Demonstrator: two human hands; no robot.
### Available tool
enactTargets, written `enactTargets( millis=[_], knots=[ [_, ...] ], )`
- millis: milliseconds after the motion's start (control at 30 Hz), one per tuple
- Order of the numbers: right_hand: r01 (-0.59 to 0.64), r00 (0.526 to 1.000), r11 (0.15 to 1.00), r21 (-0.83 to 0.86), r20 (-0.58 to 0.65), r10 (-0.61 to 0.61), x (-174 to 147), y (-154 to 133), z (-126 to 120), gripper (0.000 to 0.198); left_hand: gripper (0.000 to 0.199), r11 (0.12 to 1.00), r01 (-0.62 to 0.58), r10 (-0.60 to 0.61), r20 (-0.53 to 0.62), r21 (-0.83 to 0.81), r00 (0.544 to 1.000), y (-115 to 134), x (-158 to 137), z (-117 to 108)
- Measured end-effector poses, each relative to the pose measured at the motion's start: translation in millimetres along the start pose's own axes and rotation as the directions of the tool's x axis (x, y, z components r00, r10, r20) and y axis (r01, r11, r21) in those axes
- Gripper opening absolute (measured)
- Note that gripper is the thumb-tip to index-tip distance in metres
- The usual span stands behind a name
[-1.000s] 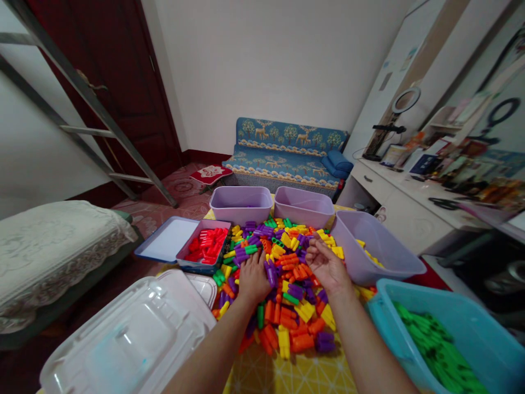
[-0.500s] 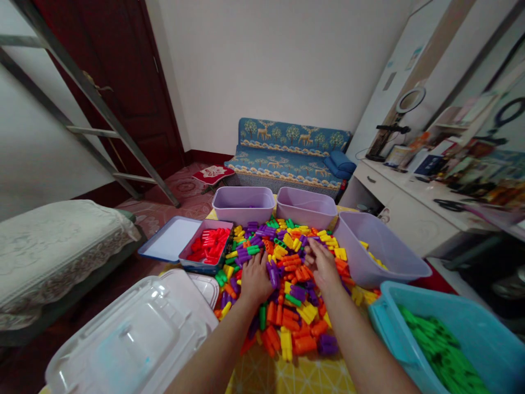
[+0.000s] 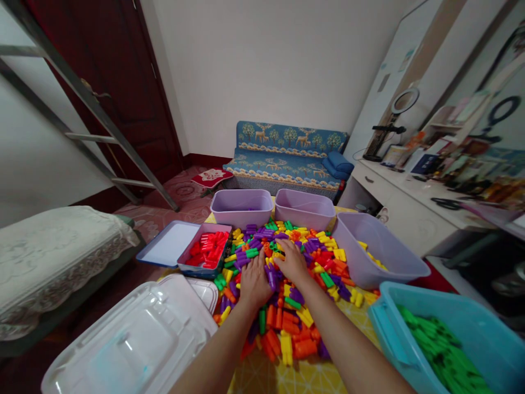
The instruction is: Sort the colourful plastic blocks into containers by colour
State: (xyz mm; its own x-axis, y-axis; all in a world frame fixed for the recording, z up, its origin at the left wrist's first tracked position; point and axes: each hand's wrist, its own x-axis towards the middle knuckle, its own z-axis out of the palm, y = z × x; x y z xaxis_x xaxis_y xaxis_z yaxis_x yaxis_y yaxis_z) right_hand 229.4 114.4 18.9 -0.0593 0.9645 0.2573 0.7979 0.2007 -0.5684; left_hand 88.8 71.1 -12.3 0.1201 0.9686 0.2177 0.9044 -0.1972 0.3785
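A heap of plastic building pieces (image 3: pixel 287 320) in orange, yellow, purple and green covers the middle of the table. My left hand (image 3: pixel 254 279) lies on its left side with the fingers stretched forward, a purple piece (image 3: pixel 271 277) right beside the thumb. Close by on the right, my right hand (image 3: pixel 292 261) reaches over the heap, its fingers apart and pointing left. Green and yellow pieces (image 3: pixel 277 250) show at its fingertips; the fingers partly cover them, and I see none held.
Purple bins (image 3: pixel 241 219) (image 3: pixel 304 220) (image 3: pixel 356 262) stand behind and right of the heap. A box (image 3: pixel 200 268) of red pieces is left, with a white lid (image 3: pixel 135 339) nearer me. A turquoise bin (image 3: pixel 394 334) holds green pieces. Beyond stands a blue sofa (image 3: pixel 283 164).
My right hand has moved left across the heap towards my left hand, uncovering pieces on the right. Some pieces there lie differently. My left hand has stayed nearly in place.
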Motion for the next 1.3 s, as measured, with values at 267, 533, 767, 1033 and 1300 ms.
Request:
enactTargets(
  millis=[267,533,767,1033,1300],
  knots=[
    [0.033,0.991,0.999,0.035,0.129,-0.038,-25,-5,-17,0.032,0.078,1.0,0.001,-0.001,0.005,-0.018,1.0,-3,1,3],
    [0.012,1.0,0.998,-0.06,0.024,-0.011,-32,1,-22,0.04,0.078,1.0,0.0,0.0,0.043,0.003,0.999,-1,1,0],
    [-0.023,0.998,0.999,-0.041,0.063,0.025,-25,-20,-2,0.043,0.079,1.0,-0.005,0.005,0.056,0.004,0.998,-3,2,2],
    [-0.052,0.941,0.966,0.255,-0.311,0.133,-39,-13,-1,0.042,0.077,1.0,0.011,-0.01,0.048,-0.011,0.999,-2,1,2],
    [-0.159,0.722,0.555,0.817,-0.288,0.63,-66,3,-26,0.067,0.073,1.0,0.017,-0.017,0.038,-0.003,0.999,0,2,0]
  ],
)
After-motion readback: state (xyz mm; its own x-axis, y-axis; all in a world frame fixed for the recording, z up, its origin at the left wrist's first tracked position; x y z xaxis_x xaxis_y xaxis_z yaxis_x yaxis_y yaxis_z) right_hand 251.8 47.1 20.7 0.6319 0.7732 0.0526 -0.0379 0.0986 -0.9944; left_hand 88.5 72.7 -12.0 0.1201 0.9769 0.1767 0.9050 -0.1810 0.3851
